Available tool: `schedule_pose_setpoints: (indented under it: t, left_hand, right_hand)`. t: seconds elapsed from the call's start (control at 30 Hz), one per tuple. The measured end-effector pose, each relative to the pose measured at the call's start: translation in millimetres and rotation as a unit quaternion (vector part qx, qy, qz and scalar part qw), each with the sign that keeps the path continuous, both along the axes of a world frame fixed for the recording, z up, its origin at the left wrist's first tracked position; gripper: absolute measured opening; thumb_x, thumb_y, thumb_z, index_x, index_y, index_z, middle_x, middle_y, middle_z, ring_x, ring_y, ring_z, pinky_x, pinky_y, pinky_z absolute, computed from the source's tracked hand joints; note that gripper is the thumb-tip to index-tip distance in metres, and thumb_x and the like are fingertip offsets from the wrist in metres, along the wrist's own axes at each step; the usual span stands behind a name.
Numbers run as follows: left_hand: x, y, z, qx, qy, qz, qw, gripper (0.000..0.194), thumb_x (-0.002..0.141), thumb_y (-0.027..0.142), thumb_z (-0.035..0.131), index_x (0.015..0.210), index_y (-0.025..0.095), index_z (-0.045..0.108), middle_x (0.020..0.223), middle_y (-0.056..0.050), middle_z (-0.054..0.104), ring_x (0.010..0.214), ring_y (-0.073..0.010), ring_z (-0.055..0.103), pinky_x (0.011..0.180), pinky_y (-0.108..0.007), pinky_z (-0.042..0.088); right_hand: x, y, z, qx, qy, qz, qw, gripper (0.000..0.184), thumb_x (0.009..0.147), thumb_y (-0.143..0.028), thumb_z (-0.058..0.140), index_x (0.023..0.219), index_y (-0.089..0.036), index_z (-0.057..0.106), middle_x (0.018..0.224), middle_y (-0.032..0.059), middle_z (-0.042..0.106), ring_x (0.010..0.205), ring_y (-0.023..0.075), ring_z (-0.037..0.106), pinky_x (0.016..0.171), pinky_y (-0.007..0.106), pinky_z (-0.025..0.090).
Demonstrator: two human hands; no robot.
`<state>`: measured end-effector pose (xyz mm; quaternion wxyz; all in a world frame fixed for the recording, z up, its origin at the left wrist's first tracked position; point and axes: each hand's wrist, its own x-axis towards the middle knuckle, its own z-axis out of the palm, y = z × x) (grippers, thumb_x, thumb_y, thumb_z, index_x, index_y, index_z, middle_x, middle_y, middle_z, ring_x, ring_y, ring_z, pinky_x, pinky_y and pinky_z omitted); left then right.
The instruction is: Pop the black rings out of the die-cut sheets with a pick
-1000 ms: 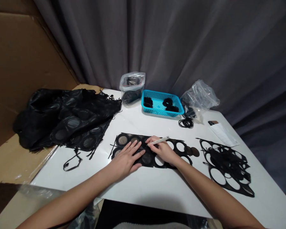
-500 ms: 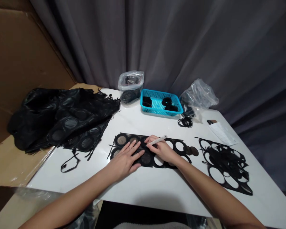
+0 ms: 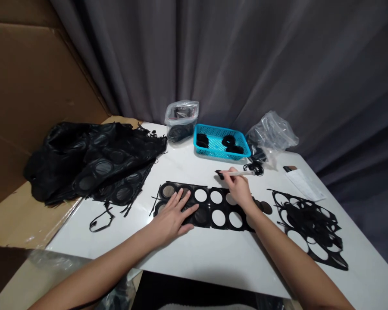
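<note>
Grey curtain point(image 3: 213, 56) at top, white counter point(image 3: 187, 165) below: left hand point(image 3: 171, 218) spread on black sheet point(image 3: 200, 215), right hand point(image 3: 241, 189) pinching white stick point(image 3: 245, 173).

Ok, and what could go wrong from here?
The small black piece at the fingertips of the right hand could slip and drop. The black sheet might shift if the left hand, lying flat on it, eases up. The white pen-like tool could perhaps snag the black loops, which its end overlaps in this view.
</note>
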<state>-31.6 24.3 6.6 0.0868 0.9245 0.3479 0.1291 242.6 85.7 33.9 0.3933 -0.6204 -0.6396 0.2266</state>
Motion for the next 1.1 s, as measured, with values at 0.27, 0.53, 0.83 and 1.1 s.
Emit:
schedule_pose_setpoints:
  t: [0.27,0.53,0.83,1.1]
  left_hand:
    - [-31,-7,-3.2,0.034,0.004,0.049,0.998,0.052,0.099,0.039,0.055,0.147,0.02,0.046,0.157,-0.015,0.037,0.146,-0.0313,0.033,0.117,-0.05,0.032]
    - [-32,-10,-6.9,0.028,0.009,0.057,0.998,0.053,0.097,0.037,0.058,0.147,0.022,0.047,0.158,-0.013,0.035,0.147,-0.0335,0.03,0.115,-0.053,0.033]
    - [-32,-12,-7.2,0.028,0.007,0.069,0.997,0.059,0.094,0.033,0.063,0.149,0.023,0.044,0.161,-0.014,0.028,0.149,-0.0362,0.022,0.115,-0.055,0.033]
    - [-30,-13,-7.0,0.025,-0.017,0.089,0.996,0.053,0.093,0.033,0.065,0.143,0.026,0.051,0.165,-0.013,0.016,0.148,-0.0407,0.022,0.114,-0.058,0.033]
  right_hand:
    - [-76,-13,-8.7,-0.023,0.017,0.286,0.958,0.017,0.098,-0.027,0.046,0.092,-0.022,0.061,0.097,0.004,0.067,0.094,0.0189,0.063,0.086,0.03,0.045]
    - [-75,-11,-11.7,-0.051,0.029,0.327,0.943,0.01,0.096,-0.022,0.053,0.088,-0.021,0.058,0.101,0.0039,0.062,0.094,0.0184,0.06,0.088,0.033,0.044]
    - [-89,-27,-21.1,0.025,-0.067,0.334,0.94,0.013,0.098,-0.019,0.048,0.091,-0.021,0.058,0.107,0.0094,0.063,0.102,0.0234,0.057,0.092,0.04,0.047]
    - [-53,10,-9.4,0.03,-0.014,0.06,0.998,0.025,0.099,-0.031,0.041,0.096,-0.02,0.063,0.089,0.0074,0.069,0.08,0.0224,0.062,0.078,0.034,0.047]
